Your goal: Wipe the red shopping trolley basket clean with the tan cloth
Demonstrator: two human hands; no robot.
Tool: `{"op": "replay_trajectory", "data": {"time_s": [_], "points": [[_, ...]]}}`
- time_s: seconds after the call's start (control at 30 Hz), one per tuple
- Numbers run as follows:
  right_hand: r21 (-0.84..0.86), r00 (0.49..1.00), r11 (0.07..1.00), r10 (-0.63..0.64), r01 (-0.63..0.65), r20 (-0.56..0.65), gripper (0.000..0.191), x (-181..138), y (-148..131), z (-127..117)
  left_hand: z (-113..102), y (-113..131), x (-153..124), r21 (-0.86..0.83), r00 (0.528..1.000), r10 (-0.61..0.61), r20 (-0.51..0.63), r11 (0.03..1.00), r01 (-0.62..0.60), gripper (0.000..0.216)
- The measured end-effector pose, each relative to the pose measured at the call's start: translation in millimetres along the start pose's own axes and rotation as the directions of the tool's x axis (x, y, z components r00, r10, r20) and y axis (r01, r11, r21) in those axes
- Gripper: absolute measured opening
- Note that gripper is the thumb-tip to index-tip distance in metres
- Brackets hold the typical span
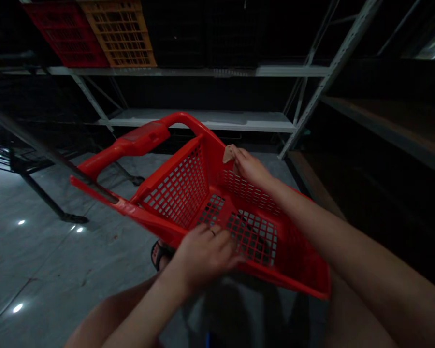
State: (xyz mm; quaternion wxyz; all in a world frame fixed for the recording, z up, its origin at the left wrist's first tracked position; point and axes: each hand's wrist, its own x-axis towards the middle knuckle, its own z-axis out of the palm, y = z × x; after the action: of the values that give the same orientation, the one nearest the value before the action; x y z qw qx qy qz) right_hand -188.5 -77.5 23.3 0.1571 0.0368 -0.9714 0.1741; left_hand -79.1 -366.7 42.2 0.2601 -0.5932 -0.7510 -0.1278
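A red plastic shopping cart (212,192) with grid walls stands tilted across the view, its handle (141,137) toward the upper left. My left hand (207,251), with a ring on one finger, is closed over the near rim of the basket. Across the basket, my right hand (249,165) pinches a small beige cloth (228,153) at the inner side of the far wall, close to the handle end. Part of the cloth is hidden by the fingers. Only the grid floor shows inside the cart.
Behind the cart is a white metal shelf rack (203,122) with a red crate (67,34) and a yellow crate (119,34) above. A grey metal bar (50,150) crosses at left. Dark shelving (387,130) borders the right. Grey tiled floor (58,270) lies left.
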Motion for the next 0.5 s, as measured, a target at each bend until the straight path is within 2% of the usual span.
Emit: {"op": "replay_trajectory", "data": {"time_s": [0.07, 0.13, 0.2, 0.27, 0.37, 0.47, 0.5], "points": [[-0.034, 1.0, 0.999, -0.005, 0.006, 0.021, 0.073, -34.8, 16.4, -8.2, -16.9, -36.0, -5.4, 0.13, 0.998, -0.053, -0.032, 0.99, 0.057, 0.046], [-0.058, 0.999, 0.998, -0.021, 0.024, 0.046, 0.074, -74.1, 32.8, -17.5, -26.3, -60.3, -11.6, 0.214, 0.994, -0.083, -0.065, 0.972, 0.095, 0.054], [-0.074, 0.999, 0.997, 0.007, -0.004, 0.046, 0.072, -109.3, 46.2, -26.4, -26.1, -69.3, -16.7, 0.242, 0.987, -0.107, -0.118, 0.961, 0.133, 0.057], [-0.085, 0.999, 0.996, 0.038, -0.037, 0.014, 0.07, -131.7, 51.9, -32.6, -19.0, -67.8, -19.4, 0.248, 0.975, -0.13, -0.18, 0.953, 0.173, 0.058], [-0.036, 0.997, 0.999, 0.038, -0.04, -0.071, 0.065, -129.7, 34.6, -28.5, -5.3, -63.4, -20.3, 0.224, 0.965, -0.163, -0.203, 0.952, 0.208, 0.058], [0.159, 0.994, 0.986, -0.032, 0.049, -0.109, 0.061, -89.5, -16.8, 1.6, 5.1, -64.9, -20.4, 0.159, 0.968, -0.197, -0.154, 0.962, 0.221, 0.055], [0.28, 0.995, 0.957, -0.055, 0.076, -0.08, 0.06, -71.1, -39.0, 16.9, 7.6, -65.8, -20.3, 0.13, 0.969, -0.205, -0.137, 0.966, 0.222, 0.054]]}}
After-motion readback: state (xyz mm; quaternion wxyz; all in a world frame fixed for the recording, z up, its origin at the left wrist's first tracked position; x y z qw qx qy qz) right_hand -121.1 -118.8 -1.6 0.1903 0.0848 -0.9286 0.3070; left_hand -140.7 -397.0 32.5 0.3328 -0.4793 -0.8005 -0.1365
